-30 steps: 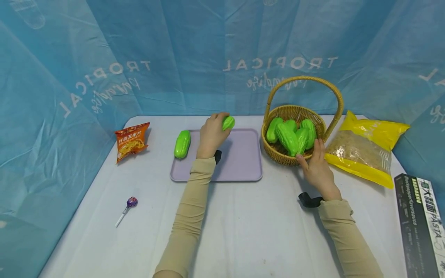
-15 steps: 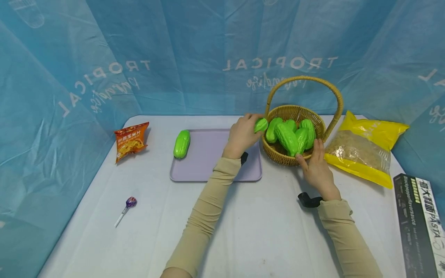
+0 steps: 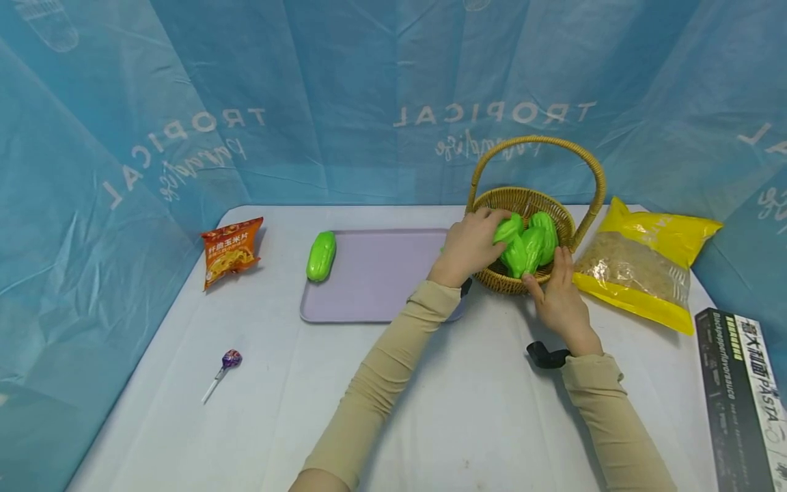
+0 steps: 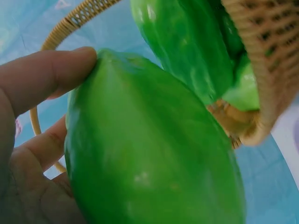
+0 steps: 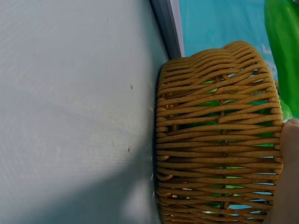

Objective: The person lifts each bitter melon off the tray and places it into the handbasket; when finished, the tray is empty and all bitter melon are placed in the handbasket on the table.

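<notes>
My left hand (image 3: 470,249) reaches over the left side of the wicker basket (image 3: 510,281). It grips a green bitter melon (image 4: 149,140), seen close up in the left wrist view with the thumb near its tip; from the head the hand mostly hides it. Several more green bitter melons (image 3: 522,253) lie inside the basket. My right hand (image 3: 562,307) rests against the basket's front right rim, fingers straight and thumb spread along the front. Another bitter melon (image 3: 322,256) lies at the left end of the purple tray (image 3: 387,287).
The basket's tall arched handle (image 3: 537,140) stands upright. A yellow bag (image 3: 645,263) leans close to the basket's right, with a dark pasta box (image 3: 738,396) nearer the right edge. An orange snack packet (image 3: 232,253) and a lollipop (image 3: 230,359) lie at left.
My left hand has carried the bitter melon rightward from above the tray to over the basket. The right hand has stayed at the basket's rim.
</notes>
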Motion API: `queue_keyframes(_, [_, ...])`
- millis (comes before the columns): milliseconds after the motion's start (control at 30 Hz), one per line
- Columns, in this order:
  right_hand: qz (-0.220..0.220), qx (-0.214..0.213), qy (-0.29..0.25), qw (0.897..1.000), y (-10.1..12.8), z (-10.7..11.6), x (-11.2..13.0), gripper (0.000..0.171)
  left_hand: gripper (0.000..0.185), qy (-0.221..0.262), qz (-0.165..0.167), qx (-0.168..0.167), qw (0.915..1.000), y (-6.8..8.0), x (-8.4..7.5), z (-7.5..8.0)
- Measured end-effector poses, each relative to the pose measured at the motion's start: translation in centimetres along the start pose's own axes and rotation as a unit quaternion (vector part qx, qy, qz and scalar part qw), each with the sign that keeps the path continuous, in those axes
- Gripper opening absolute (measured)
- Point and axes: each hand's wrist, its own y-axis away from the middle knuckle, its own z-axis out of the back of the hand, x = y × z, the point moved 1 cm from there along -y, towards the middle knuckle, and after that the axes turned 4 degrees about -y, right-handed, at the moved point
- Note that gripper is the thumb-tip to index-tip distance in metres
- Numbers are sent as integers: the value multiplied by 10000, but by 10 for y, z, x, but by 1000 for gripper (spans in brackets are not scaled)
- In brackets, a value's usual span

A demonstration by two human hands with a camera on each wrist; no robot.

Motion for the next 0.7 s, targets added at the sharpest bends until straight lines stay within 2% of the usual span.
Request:
queue_keyframes(167, [61, -71, 27, 10000, 0, -1, -1, 89, 54, 138, -84, 117, 9998, -10, -14, 1])
queue_keyframes(367, [60, -74, 37, 9999, 0, -1, -2, 89, 55, 227, -199, 108, 9995, -25, -26, 1])
queue_keyframes(700, [62, -40, -35, 10000, -1, -1, -2, 88, 53, 470, 144, 211, 9986, -49, -30, -11])
